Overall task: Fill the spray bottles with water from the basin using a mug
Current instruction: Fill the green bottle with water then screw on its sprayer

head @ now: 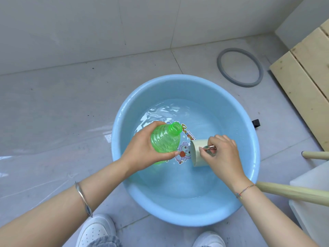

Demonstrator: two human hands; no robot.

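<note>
Green translucent plastic identifies the spray bottle (164,141), held uncapped over the blue basin (178,218) at centre frame. Left hand (142,154): fingers and thumb wrapped round the bottle body, neck tilted up and toward the right of the frame. Right hand (222,154): fingers pinching the metallic handle of the cream mug (197,159). The mug lies tipped on its side, mouth facing left toward the bottle, low over the water (187,184). Whether its rim touches the surface cannot be told. No stream is visible between mug and bottle.

Step in hand, by judgement: scooping, ahead of the pour. Next move: raise the loaded mug above the bottle neck, align its lip with the narrow opening, and tip slowly. The small opening invites spillage, so keep both items over the basin. No spray head is in view.
</note>
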